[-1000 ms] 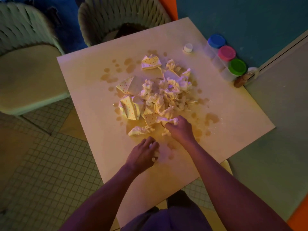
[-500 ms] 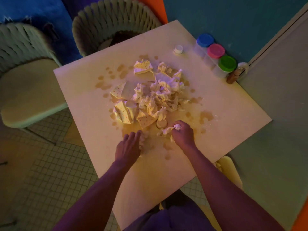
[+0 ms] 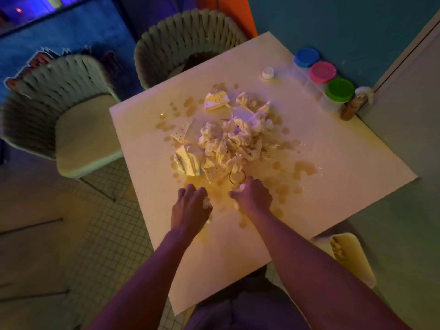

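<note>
Two paper wads [image 3: 206, 204], gripped by left hand [image 3: 190, 208] and right hand [image 3: 254, 198], over a stained table [image 3: 333, 186] beside woven chairs [image 3: 190, 44].

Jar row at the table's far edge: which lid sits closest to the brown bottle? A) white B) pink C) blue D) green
D: the green lid stands right beside the brown bottle, while the pink lid and the blue lid lie farther along the row.
</note>
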### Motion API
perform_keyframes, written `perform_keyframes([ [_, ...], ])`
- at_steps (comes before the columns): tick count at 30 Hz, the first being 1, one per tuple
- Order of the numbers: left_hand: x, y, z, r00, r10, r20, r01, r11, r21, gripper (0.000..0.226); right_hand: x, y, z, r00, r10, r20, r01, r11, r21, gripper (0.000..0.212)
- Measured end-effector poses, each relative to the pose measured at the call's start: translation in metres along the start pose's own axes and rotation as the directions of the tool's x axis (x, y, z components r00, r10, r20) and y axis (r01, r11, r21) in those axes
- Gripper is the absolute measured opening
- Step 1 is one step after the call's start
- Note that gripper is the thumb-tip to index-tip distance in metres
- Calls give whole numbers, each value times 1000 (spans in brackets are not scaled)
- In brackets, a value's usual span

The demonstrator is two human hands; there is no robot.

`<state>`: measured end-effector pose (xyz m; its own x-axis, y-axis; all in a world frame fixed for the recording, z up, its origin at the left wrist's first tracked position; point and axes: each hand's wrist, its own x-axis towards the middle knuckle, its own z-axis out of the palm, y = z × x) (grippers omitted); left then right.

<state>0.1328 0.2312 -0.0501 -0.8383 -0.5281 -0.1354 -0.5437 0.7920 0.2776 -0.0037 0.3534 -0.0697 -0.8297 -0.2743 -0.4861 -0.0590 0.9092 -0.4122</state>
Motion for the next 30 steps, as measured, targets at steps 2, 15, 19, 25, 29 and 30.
perform_keyframes([
  [2, -2, 4, -3, 1000, 4, -25, -5, 998, -60, 22, 3, 0, 1, 999, -33, 18, 34, 998, -52, 55],
  [15, -7, -21, -22, 990, 33, -136, -67, 966, -249, 25, 0, -13, 10, 1000, -26, -11, 27, 998, 64, 36],
  [19, 2, -48, -20, 995, 36, -93, -59, 965, -257, 29, -7, -21, 17, 993, 84, -81, -66, 978, 197, 30],
  [25, 23, -87, -31, 989, 136, -53, -146, 951, -272, 29, -26, -39, 35, 974, 134, -185, -65, 940, 335, 24],
  [29, 37, -111, -34, 981, 181, 73, -157, 954, -257, 27, -42, -43, 42, 943, 230, -241, -115, 903, 414, 13],
  [30, 37, -115, -33, 971, 204, 128, -165, 951, -260, 27, -48, -44, 42, 934, 258, -245, -127, 886, 447, 12],
])
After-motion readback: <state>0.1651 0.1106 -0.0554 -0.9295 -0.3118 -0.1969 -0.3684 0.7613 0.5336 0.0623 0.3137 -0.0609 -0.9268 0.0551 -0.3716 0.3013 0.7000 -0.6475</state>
